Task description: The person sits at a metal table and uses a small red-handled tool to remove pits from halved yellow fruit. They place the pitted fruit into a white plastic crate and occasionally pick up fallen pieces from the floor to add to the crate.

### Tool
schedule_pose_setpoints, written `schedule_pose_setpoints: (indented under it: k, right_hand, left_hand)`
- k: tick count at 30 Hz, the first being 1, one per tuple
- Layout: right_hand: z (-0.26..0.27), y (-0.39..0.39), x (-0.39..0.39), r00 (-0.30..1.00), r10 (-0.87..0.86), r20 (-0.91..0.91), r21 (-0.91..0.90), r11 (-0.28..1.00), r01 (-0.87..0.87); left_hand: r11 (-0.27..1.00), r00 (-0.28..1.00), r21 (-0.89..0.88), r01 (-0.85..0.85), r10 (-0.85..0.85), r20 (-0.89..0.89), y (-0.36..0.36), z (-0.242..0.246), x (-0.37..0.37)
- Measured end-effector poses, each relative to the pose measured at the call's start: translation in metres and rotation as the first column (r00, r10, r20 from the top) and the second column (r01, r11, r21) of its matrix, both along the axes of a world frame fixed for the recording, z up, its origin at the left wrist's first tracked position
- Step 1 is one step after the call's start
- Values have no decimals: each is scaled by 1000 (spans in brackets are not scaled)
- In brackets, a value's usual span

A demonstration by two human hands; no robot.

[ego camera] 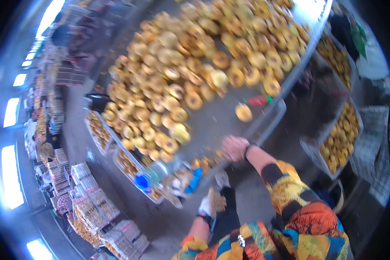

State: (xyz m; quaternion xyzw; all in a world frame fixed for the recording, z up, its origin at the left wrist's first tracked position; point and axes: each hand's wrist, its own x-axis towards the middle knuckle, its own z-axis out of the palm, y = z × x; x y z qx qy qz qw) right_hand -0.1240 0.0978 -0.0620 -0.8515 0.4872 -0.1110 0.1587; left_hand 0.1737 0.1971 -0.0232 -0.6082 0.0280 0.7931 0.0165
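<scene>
Blurred at the near edge of a grey metal table (211, 120), my right hand (235, 148) is bare, with a dark band at the wrist. Its fingers are beside small yellow-brown fruit pieces (205, 163); whether it holds any is unclear. Lower down, off the table edge, my left hand (211, 202) wears a white and tan glove and a dark wristwatch. Its fingers are too blurred to show a grip. Beyond my hands spreads a heap of yellow halved fruit (162, 87), peach-like, some with dark centres. One separate half (243, 112) lies near a red-and-green object (259, 100).
A clear bottle with a blue cap (152, 176) and a blue scrap (194, 180) lie at the table's near left corner. Fruit-filled crates (339, 139) stand right; more hang along the left edge. Stacked slatted trays (92, 196) and blurred people (84, 42) are at left.
</scene>
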Motion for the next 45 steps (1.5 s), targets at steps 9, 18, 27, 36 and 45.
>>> schedule_pose_setpoints:
  k: [9,18,27,36,45]
  right_hand:
    - [-18,78,-67,837,-519,173,-204,812,546]
    - [-116,274,-250,291,-947,-140,-213,315,925]
    - [-152,428,-117,585,-805,-103,592,423,686]
    - [-68,537,-114,205,-903,-377,691,-126,712]
    - [-77,533,-120,179,-883,-434,660,-176,730]
  left_hand:
    - [522,533,-234,820,-549,644,9,-114,-89]
    - [-76,28,-90,993,-594,804,-59,-235,-75]
    - [-381,117,-329,864,-485,867,-121,-346,-27]
    - [-562,-193,6,827,-274,942,-185,-427,-61]
    - [-344,-130,27,939,-281,951,-161,-436,-86]
